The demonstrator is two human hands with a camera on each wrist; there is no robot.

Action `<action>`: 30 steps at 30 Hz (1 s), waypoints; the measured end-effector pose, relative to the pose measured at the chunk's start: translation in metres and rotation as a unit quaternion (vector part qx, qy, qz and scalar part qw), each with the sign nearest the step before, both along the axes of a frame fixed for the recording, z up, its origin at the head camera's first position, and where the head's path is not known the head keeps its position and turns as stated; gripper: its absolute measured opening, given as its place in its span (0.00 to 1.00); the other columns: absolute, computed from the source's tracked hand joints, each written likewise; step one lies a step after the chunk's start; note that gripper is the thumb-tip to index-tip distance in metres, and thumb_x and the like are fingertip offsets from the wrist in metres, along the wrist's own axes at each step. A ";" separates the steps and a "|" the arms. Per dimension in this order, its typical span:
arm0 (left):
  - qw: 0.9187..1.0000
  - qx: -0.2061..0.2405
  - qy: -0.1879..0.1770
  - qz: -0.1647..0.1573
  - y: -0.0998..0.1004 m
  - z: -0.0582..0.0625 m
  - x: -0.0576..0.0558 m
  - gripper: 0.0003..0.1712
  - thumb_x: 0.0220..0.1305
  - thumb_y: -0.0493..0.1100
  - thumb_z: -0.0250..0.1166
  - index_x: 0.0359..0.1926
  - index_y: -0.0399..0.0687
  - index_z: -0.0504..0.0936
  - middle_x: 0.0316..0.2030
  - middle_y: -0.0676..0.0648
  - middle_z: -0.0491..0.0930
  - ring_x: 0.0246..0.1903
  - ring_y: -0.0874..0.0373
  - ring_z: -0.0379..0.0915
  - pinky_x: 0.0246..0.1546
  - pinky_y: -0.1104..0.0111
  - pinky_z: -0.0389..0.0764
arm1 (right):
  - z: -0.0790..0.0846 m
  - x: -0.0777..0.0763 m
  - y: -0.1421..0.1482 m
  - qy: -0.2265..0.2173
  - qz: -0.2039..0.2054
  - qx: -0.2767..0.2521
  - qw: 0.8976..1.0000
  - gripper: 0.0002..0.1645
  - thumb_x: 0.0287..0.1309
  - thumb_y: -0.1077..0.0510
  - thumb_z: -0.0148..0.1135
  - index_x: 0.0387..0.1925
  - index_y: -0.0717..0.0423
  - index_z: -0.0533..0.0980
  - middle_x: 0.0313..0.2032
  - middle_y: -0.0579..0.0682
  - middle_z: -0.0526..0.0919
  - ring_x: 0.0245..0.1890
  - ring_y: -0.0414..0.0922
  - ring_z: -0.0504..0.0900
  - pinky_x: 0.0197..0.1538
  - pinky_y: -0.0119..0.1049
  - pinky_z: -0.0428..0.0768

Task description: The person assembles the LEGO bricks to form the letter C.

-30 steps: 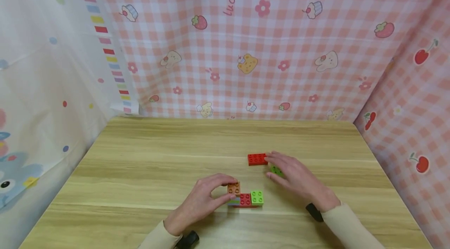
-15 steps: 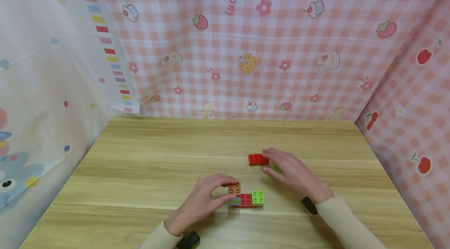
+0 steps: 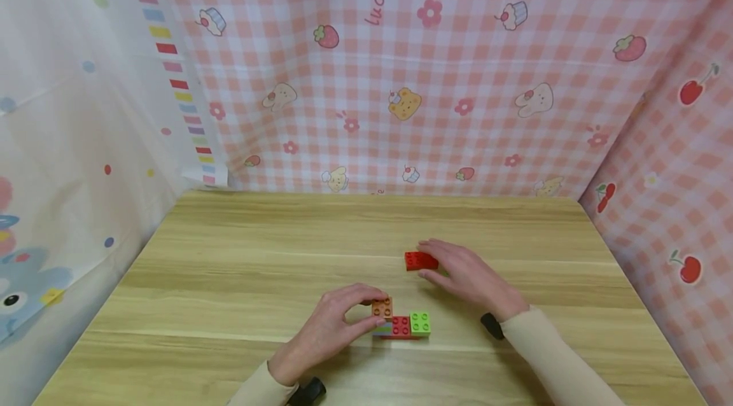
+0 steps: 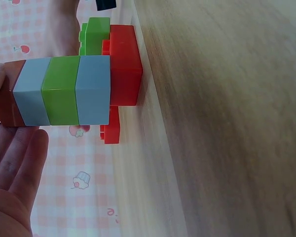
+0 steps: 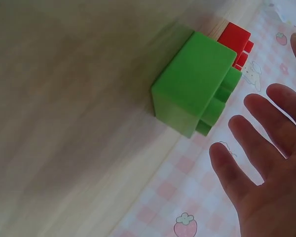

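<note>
My left hand (image 3: 326, 326) pinches the brown brick (image 3: 382, 307) that tops a short tower. In the left wrist view, two grey-blue bricks (image 4: 92, 90) and a green one (image 4: 62, 91) make up the tower under the brown brick. It stands on one end of a long red brick (image 4: 126, 69); a light green brick (image 3: 420, 323) sits on the other end. Farther back, my right hand (image 3: 472, 272) hovers with fingers spread over a loose red brick (image 3: 420, 260). A loose green brick (image 5: 197, 76), hidden by that hand in the head view, lies in front of its fingers.
The wooden table (image 3: 258, 234) extends around the bricks. A pink checked cloth (image 3: 366, 75) hangs along its back edge and right side, and a white patterned cloth (image 3: 69, 107) at the left.
My right hand has slid left, from over the loose green brick to over the loose red brick, covering the green one in the head view. The left hand keeps its hold, unmoved.
</note>
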State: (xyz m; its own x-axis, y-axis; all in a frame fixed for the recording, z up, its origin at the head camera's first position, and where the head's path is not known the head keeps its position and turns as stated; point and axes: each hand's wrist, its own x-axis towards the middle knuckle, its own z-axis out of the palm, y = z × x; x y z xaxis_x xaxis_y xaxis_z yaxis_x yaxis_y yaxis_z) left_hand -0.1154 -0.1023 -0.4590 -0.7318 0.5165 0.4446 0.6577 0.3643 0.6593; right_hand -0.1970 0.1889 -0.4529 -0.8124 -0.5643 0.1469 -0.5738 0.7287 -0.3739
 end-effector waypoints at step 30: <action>0.999 -0.007 -0.047 0.015 -0.001 0.001 0.001 0.22 0.66 0.47 0.73 0.59 0.49 0.83 0.53 0.53 0.86 0.50 0.60 0.83 0.53 0.62 0.84 | -0.004 -0.021 -0.023 -0.068 -0.024 0.026 0.997 0.23 0.68 0.56 0.69 0.62 0.59 0.79 0.57 0.56 0.81 0.55 0.51 0.80 0.60 0.49 0.81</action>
